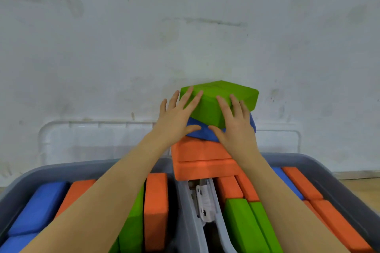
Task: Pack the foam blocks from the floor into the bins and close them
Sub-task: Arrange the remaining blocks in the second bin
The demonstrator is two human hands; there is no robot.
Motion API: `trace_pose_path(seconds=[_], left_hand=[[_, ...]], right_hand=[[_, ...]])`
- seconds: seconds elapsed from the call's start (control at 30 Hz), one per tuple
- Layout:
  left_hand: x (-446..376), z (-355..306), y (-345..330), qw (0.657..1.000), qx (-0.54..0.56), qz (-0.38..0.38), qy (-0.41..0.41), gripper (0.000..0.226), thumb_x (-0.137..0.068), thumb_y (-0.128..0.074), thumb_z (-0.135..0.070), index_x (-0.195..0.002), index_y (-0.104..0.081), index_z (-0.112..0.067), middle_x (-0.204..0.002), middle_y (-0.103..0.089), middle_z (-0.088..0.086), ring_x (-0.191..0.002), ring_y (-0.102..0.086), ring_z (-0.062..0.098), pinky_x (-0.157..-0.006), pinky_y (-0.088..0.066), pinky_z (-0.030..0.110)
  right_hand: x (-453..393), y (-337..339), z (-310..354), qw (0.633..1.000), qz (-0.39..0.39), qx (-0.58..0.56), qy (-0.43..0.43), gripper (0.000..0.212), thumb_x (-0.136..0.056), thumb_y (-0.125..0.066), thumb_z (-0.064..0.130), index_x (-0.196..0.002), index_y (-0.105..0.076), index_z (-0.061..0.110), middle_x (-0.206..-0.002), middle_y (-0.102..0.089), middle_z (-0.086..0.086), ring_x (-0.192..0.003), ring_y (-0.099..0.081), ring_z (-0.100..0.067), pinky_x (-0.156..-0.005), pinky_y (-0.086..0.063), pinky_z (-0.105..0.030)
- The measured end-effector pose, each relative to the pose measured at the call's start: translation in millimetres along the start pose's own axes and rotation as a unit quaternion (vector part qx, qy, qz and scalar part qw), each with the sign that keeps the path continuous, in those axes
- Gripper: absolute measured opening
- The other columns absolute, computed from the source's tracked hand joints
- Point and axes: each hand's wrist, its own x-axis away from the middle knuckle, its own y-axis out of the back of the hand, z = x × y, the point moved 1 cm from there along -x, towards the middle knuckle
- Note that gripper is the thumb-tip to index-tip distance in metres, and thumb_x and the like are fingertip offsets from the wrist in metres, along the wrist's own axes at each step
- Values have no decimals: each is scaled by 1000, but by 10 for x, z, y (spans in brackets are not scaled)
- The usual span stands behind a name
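A stack of foam blocks rises between two grey bins: a green block (pixel 224 96) on top, a blue block (pixel 202 132) under it, and two orange blocks (pixel 202 160) beneath. My left hand (pixel 177 118) lies flat against the stack's left side, fingers straight on the green block. My right hand (pixel 234 123) lies flat on the right side, its thumb on the blue block. The left bin (pixel 24 178) holds blue, orange and green blocks standing on edge. The right bin (pixel 333 176) is also packed with orange, green and blue blocks.
Clear lids (pixel 86 139) lean against the scuffed white wall (pixel 185 26) behind the bins. White latches (pixel 202 201) sit in the gap between the two bins. Wooden floor (pixel 362 189) shows at the right.
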Motion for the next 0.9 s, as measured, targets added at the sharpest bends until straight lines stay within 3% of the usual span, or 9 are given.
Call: trace_pose_path(seconds=[0.13,0.27,0.4,0.57,0.63,0.7,0.77,0.83,0.9], left_hand=[[27,85,135,990,-3,-131,-59,87,-80,-50,-61,-149,-5,-33,-158,-7,-2,-143,-4,36,-108,-15,58],[80,219,384,961,-80,-248,-96,77,-81,-42,-62,-145,-24,-23,-152,-29,5,-140,-15,36,-108,-15,53],[208,403,618,935,-152,-291,-135,64,-87,-39,-63,-141,-34,-28,-142,-44,9,-132,-32,38,-104,-25,51],[500,579,645,917,-179,-343,-100,53,-90,-43,-60,-136,-41,-33,-126,-47,15,-114,-45,37,-100,-29,52],[591,617,618,918,-169,-355,-57,51,-88,-51,-57,-131,-47,-31,-119,-53,20,-106,-49,37,-95,-31,50],[658,656,538,924,-175,-341,-17,48,-85,-55,-55,-125,-54,-29,-113,-57,22,-98,-53,37,-87,-33,47],[715,667,399,932,-178,-316,19,46,-83,-55,-55,-118,-61,-26,-111,-59,23,-92,-56,37,-81,-33,44],[738,625,234,938,-180,-292,47,45,-81,-53,-54,-111,-67,-24,-110,-61,22,-88,-57,37,-77,-34,44],[727,525,69,943,-185,-268,70,45,-80,-52,-53,-109,-69,-23,-112,-62,19,-86,-57,37,-76,-38,44]], right_hand=[[-24,129,98,995,-62,-62,41,70,-83,-59,44,-143,-27,24,-148,-33,-16,-133,-33,-40,-99,-37,-39],[-142,243,252,988,-57,-112,85,72,-85,-53,47,-145,-22,23,-150,-30,-10,-135,-32,-30,-107,-25,-25],[-192,235,485,980,-35,-169,96,76,-85,-52,49,-148,-19,22,-152,-27,-6,-138,-28,-21,-104,-17,-7],[-130,74,712,970,4,-225,88,80,-89,-56,47,-148,-5,32,-157,-15,5,-139,-17,-1,-94,-26,-1],[-71,-42,658,978,14,-203,56,75,-87,-54,54,-148,-16,31,-155,-22,6,-138,-22,-2,-102,-27,-10],[-5,-178,484,992,19,-120,30,66,-86,-48,52,-143,-37,22,-148,-38,-3,-134,-37,-20,-109,-33,-36],[74,-307,243,999,29,-15,9,61,-83,-46,50,-134,-51,16,-139,-49,-11,-127,-45,-36,-110,-28,-55],[147,-356,18,998,25,56,-20,56,-83,-57,47,-132,-54,17,-140,-49,-11,-129,-40,-44,-111,-15,-63],[234,-355,-184,994,32,81,-67,63,-82,-67,43,-138,-46,24,-150,-36,-7,-138,-22,-44,-110,1,-62]])
